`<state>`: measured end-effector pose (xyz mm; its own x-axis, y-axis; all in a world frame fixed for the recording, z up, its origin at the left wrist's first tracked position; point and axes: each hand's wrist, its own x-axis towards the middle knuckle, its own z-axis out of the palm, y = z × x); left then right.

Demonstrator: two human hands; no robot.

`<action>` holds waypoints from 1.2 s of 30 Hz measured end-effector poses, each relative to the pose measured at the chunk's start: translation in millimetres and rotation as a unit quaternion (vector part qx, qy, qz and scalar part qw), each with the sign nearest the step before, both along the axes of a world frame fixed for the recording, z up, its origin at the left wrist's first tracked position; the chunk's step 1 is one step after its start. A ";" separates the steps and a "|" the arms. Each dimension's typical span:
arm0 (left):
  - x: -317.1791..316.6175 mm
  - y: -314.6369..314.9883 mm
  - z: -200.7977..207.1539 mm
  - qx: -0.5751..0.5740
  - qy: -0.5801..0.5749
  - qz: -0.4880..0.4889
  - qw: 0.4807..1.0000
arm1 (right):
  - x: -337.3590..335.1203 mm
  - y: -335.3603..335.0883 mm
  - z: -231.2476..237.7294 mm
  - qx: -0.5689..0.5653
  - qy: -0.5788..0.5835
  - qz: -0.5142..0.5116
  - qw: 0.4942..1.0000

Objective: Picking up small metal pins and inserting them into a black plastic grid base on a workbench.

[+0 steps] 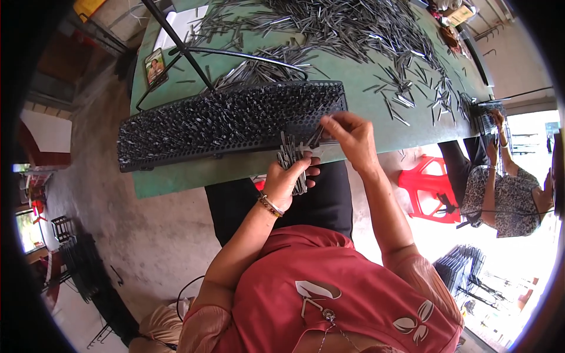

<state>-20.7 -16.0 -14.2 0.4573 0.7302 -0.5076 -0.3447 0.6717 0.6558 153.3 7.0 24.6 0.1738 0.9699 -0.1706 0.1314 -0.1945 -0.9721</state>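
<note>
The left hand (286,179), near the middle of the frame, is curling around a bundle of thin dark strips (288,154), thumb pressing across the front, with the strips' upper ends fanning out toward the tray. Just up and to its right, the right hand (356,140) is bringing its thumb and fingertips together in a pinch at the lower right end of the tray; it seems to be gripping a dark strip (316,139), though the exact contact is too small to tell. The long black perforated tray (247,145) is lying across the upper centre left of the frame, most of its surface bristling with strips and holes showing near the right end. It is resting on a green table (159,185), where a loose heap of strips (353,26) is spreading across the top centre and upper right. Black rods (183,50) are rising from behind the tray toward the upper left, near a phone-like thing (156,67). At the right edge, another person (500,197) in a patterned top is reaching toward a smaller dark rack, and a red stool (411,181) is standing below the table's edge.
</note>
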 end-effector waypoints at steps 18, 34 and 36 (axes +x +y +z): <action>-6.6 -2.6 -7.4 0.015 -0.011 -0.074 0.997 | -6.3 34.7 -23.3 0.253 -0.233 0.002 0.939; -10.8 -3.6 -7.3 -0.051 -0.083 -0.058 0.994 | -9.0 30.8 -28.1 0.274 -0.259 -0.018 0.926; -11.2 -4.5 -7.2 -0.060 -0.092 -0.057 0.992 | -9.2 30.5 -29.7 0.280 -0.252 -0.023 0.926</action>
<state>-31.9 -20.5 -21.4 0.6265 0.6080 -0.4876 -0.3691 0.7825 0.5014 144.0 37.5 -5.1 0.1378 0.8714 0.4709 0.5994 0.3051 -0.7400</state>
